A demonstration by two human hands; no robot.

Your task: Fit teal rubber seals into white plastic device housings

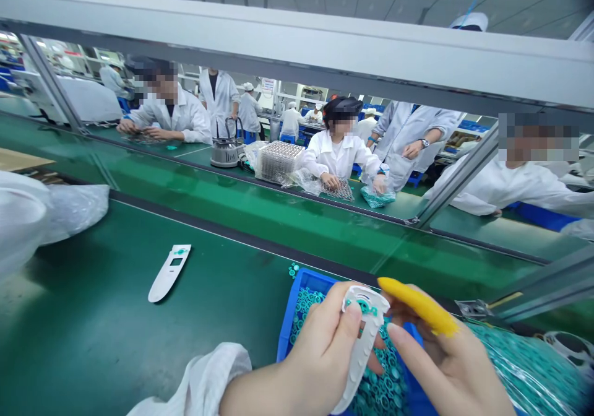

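Note:
My left hand (320, 357) is closed around a white plastic device shell (364, 348), holding it upright over a blue bin (290, 317) filled with small teal ring parts (380, 391). The thumb presses near the shell's top, where a teal part sits. My right hand (445, 366) is beside the shell on the right; its index finger wears a yellow finger cot (420, 304) and points toward the shell's top. Its other fingers are stretched out and hold nothing visible. A second white shell (169, 272) lies flat on the green mat to the left.
A clear bag of teal parts (529, 366) lies at the right. A green conveyor belt (278, 212) runs across behind the bin. Crumpled plastic bags (51, 212) sit at the left. Several people in white coats work on the far side, with a tray (278, 159) and a metal pot (226, 150).

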